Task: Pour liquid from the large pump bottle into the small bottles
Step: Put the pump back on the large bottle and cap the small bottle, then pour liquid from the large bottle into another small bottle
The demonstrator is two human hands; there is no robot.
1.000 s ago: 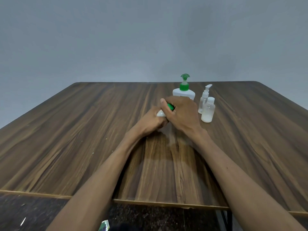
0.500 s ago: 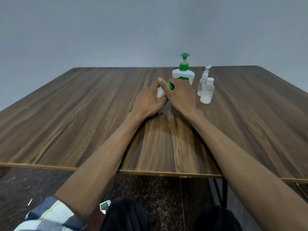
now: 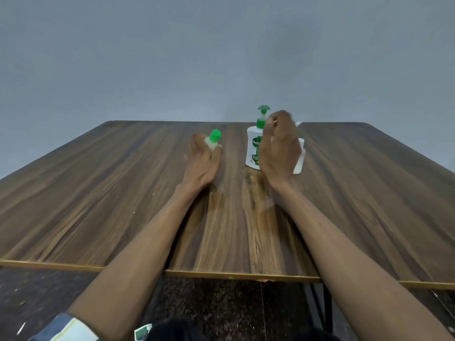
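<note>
Wood-grain table (image 3: 123,193) fills the lower half of the frame, plain grey wall (image 3: 172,57) behind it; my left hand (image 3: 200,163), centre frame, is wrapped around a small bottle with a green cap (image 3: 213,139); my right hand (image 3: 279,148) is raised with fingers loosely spread, gripping nothing, right in front of the large pump bottle (image 3: 253,148); another small bottle (image 3: 300,161) peeks out just beyond that hand, mostly hidden.

Pump bottle (image 3: 253,148) on table (image 3: 98,188)
</note>
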